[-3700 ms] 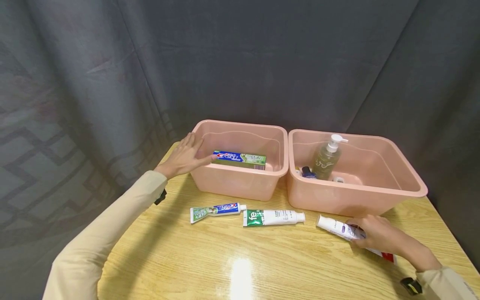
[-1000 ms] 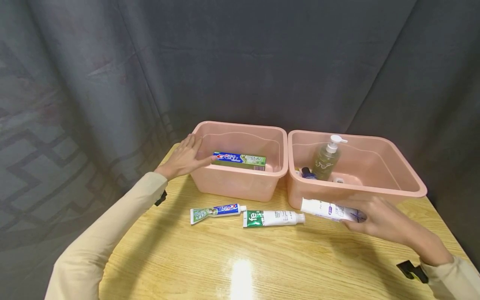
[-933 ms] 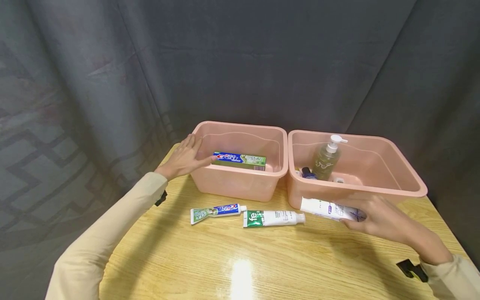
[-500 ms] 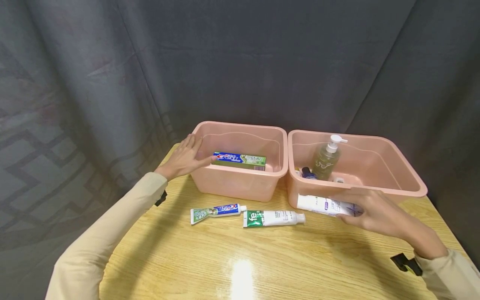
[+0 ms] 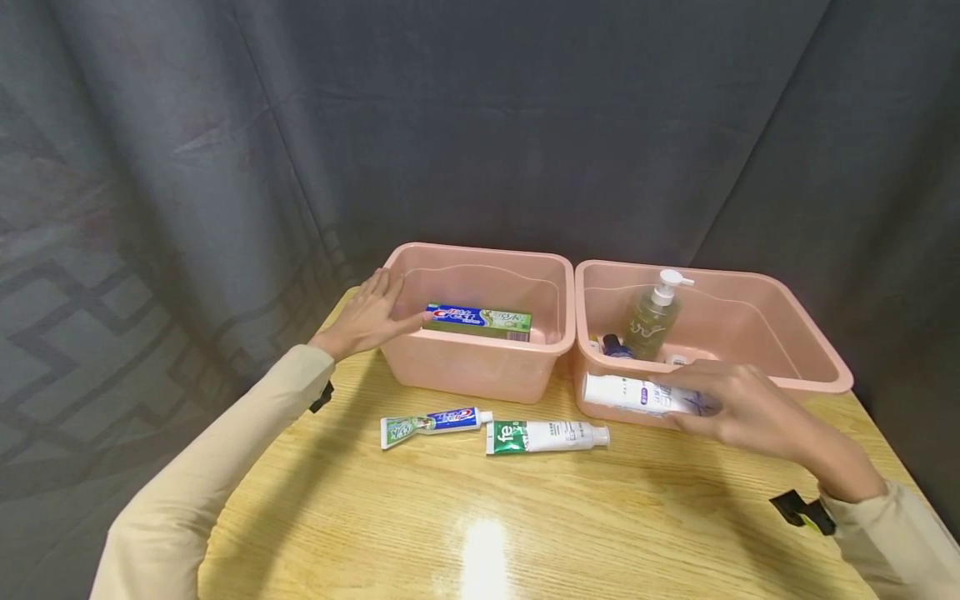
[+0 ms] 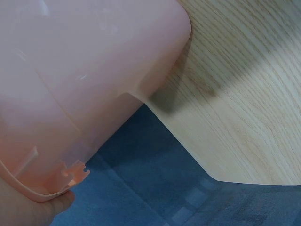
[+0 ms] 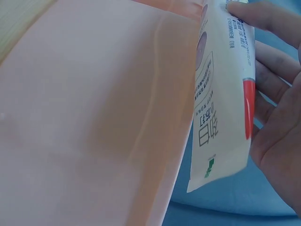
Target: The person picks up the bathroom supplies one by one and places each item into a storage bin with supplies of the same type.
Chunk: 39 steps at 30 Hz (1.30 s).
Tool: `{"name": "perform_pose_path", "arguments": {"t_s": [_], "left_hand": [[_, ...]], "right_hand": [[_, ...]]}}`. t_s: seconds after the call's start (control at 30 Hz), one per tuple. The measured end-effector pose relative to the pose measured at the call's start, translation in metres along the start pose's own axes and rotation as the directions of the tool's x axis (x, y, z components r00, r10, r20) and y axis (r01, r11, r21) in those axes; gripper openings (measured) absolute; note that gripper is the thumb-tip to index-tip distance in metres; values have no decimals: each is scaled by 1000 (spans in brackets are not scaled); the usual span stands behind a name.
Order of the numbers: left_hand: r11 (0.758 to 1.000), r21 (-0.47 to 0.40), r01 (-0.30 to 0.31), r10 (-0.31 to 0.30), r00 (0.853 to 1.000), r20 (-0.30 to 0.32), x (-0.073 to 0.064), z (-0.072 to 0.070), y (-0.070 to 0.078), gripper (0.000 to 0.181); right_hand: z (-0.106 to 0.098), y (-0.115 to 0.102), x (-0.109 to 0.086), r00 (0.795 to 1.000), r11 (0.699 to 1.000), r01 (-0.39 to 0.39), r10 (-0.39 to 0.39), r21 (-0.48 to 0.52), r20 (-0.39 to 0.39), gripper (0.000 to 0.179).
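Observation:
My right hand (image 5: 750, 408) pinches a white toothpaste tube (image 5: 626, 393) with purple print, fingers on top and thumb below. The tube hangs just before the front wall of the right pink bin (image 5: 795, 385). In the right wrist view the toothpaste tube's crimped end (image 7: 211, 160) stands beside the bin wall, a red patch along its edge. My left hand (image 5: 367, 317) rests on the front left corner of the left pink bin (image 5: 465, 367), fingers fairly straight. In the left wrist view, part of that hand (image 6: 28, 209) shows at the rim.
A toothpaste box (image 5: 480, 321) lies in the left bin. The right bin holds a pump bottle (image 5: 651, 325), a dark-capped item (image 5: 617, 347) and small things partly hidden. A blue-green toothpaste tube (image 5: 435, 423) and a green-white one (image 5: 547, 436) lie on the wooden table (image 5: 375, 517).
My right hand has picked the white toothpaste tube off the table, carried it left, and raised it toward the right bin's rim. My left hand has stayed in place.

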State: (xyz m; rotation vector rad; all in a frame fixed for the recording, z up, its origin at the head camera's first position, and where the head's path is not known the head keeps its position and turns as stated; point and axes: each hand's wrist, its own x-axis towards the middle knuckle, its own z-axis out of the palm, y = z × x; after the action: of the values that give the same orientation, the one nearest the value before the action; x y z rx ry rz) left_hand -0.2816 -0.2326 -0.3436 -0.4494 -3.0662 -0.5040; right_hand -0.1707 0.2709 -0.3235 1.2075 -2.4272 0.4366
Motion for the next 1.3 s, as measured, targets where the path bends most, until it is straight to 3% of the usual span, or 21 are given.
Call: {"name": "perform_pose_path", "arguments": {"t_s": [0.8,1.3], "left_hand": [[1000,13,-11,11,1000,-3,1,1,-1,110],[1000,8,-5,5,1000,-6,0,1,-1,107]], "right_hand": [[-1,7,33,989,990,119,-112,81,-95,42],[2,9,55,982,986,154,-147,56,-116,32]]}}
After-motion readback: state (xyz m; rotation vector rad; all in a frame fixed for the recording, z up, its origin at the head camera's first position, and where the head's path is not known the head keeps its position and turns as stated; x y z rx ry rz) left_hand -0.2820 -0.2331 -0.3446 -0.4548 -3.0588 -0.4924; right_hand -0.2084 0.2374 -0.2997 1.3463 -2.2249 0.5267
